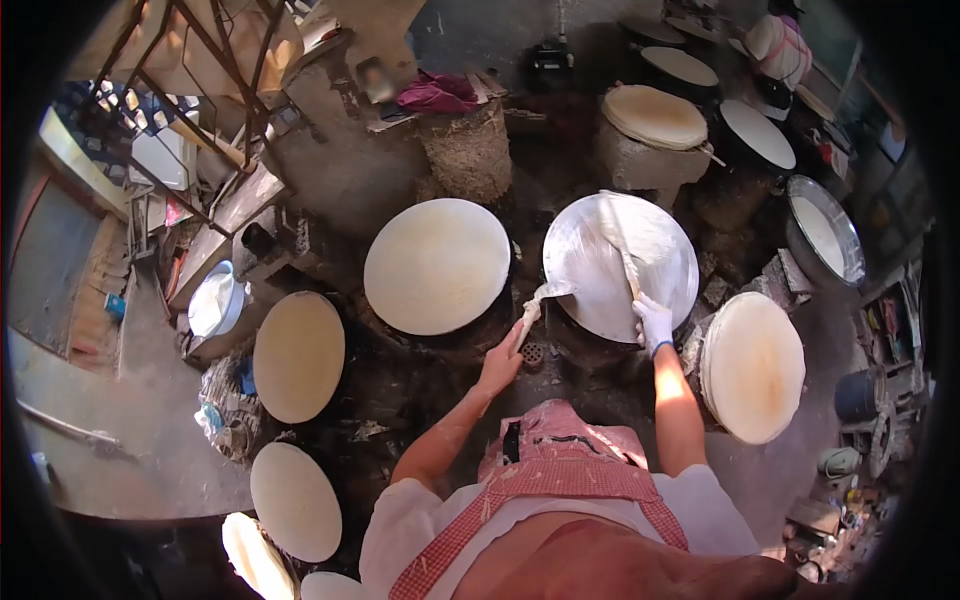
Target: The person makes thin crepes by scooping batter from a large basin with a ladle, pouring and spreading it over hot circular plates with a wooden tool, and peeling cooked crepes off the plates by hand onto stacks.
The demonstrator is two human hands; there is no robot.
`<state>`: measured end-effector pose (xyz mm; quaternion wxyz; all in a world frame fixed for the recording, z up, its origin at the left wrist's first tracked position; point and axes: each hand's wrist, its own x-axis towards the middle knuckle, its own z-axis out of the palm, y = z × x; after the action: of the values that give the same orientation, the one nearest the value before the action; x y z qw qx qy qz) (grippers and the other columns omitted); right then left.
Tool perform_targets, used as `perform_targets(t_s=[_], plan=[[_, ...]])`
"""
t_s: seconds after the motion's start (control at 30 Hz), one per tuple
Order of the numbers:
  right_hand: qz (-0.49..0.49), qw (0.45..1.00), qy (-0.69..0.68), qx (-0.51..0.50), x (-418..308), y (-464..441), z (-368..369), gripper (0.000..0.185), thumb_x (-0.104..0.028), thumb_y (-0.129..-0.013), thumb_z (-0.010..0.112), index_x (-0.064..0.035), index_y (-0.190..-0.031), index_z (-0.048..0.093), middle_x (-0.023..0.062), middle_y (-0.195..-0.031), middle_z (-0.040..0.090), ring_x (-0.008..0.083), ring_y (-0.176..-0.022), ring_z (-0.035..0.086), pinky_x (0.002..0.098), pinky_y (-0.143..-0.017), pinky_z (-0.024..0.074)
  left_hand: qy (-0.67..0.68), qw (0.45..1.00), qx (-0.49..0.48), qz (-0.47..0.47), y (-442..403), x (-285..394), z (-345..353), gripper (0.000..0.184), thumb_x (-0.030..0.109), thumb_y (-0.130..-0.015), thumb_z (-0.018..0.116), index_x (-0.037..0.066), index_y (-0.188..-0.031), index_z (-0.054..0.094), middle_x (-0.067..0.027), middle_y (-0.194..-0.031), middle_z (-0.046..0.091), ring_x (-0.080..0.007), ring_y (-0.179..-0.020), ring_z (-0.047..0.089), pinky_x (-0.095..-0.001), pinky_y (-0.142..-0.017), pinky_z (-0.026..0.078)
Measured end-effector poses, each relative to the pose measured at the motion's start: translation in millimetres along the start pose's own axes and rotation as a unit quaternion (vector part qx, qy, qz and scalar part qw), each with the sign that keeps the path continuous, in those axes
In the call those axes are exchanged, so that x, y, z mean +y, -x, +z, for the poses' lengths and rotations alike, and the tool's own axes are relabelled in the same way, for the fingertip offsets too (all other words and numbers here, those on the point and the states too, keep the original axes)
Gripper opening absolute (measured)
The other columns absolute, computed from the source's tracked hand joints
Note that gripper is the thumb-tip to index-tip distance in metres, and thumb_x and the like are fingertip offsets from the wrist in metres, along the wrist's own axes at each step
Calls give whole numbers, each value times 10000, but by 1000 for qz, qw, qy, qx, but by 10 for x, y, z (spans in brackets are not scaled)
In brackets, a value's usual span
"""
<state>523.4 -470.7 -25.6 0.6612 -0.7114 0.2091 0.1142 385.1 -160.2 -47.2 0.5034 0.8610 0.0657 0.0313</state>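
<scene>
A round metal griddle (577, 262) lies ahead of me, its silvery surface streaked with pale, wet-looking batter. My right hand (654, 322), in a white glove, is closed around the wooden handle of a long spreader (616, 228) whose pale, coated end rests on that griddle. Bare fingers of my left hand (502, 362) wrap the handle of a scraper (531, 314). Its metal blade is over the griddle's lower left edge; whether it touches is unclear. Left of this, a second griddle (437, 265) is covered by an even cream-coloured layer.
Stacked thin round sheets (753, 368) stand close by my right arm, and another stack (655, 116) sits farther back. More round griddles (299, 357) line my left side. A metal basin (825, 232) is at right; a blue-rimmed bowl (214, 303) is at left. Another person (780, 48) is at the back right.
</scene>
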Motion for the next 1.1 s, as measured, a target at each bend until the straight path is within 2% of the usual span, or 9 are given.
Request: perform_targets(t_s=[0.1,0.23,0.3,0.43,0.6,0.77,0.83,0.93,1.1], plan=[[-88,990,104,36,63,-180,-635,344,-145,-798,669,-144,-1141,651,-26,-640,570,99,-472,438,245,-390,352,-17,1000,-14,3,-9,44,-86,700,85,-742,505,271,-1400,350,-251,-1145,563,-390,-1012,588,-397,-850,459],[62,984,-142,84,-10,269,-765,336,-208,-791,682,-135,-1118,654,-29,-638,558,101,-457,395,226,-390,300,-26,999,-15,29,-16,37,-26,712,50,-747,509,224,-1415,333,-178,-1304,503,-318,-1142,543,-351,-918,437],[68,986,-140,-54,235,107,-450,340,-232,-782,693,-124,-1102,656,-45,-600,528,67,-405,357,206,-352,253,0,1000,-31,-2,3,170,-36,699,29,-751,501,193,-1413,347,-154,-1314,508,-245,-1157,543,-298,-938,410],[16,994,-23,-107,-51,-17,-602,284,-211,-801,684,-114,-1067,682,-30,-608,565,50,-405,388,217,-324,265,33,999,-24,-8,29,219,-17,683,6,-750,504,150,-1403,367,-117,-1348,490,-201,-1216,490,-276,-981,365],[54,996,-69,-1,-41,-431,-1017,240,-179,-776,680,-115,-1008,679,-33,-532,495,65,-372,388,237,-318,308,36,997,-32,-67,33,438,2,710,-40,-742,483,100,-1421,327,-90,-1409,413,-169,-1276,403,-249,-1009,313],[97,972,-49,-208,-135,-511,-861,296,-152,-789,684,-73,-1073,665,-30,-531,485,54,-370,373,209,-310,257,50,994,-19,-96,55,570,149,705,-50,-747,479,75,-1423,320,-63,-1430,387,-133,-1268,394,-222,-982,320],[77,971,14,-227,-442,-573,-1318,266,-149,-813,656,-73,-1068,662,-29,-529,487,51,-368,377,206,-305,265,54,990,-18,-127,52,605,131,697,-45,-753,483,77,-1421,325,-64,-1428,392,-138,-1285,381,-233,-1000,310],[33,990,-76,-114,-514,-959,-1437,303,-177,-820,639,-100,-1113,637,-22,-513,482,58,-344,371,216,-298,264,33,994,-1,-105,82,671,194,675,-26,-767,501,70,-1414,334,-77,-1422,399,-149,-1282,391,-253,-1026,296],[161,946,9,-283,-305,-803,-1291,323,-166,-797,663,-78,-1107,646,-8,-518,491,67,-347,374,230,-293,251,-32,987,-3,-160,129,620,243,653,16,-785,541,61,-1404,337,-97,-1371,459,-169,-1219,467,-274,-987,359]])
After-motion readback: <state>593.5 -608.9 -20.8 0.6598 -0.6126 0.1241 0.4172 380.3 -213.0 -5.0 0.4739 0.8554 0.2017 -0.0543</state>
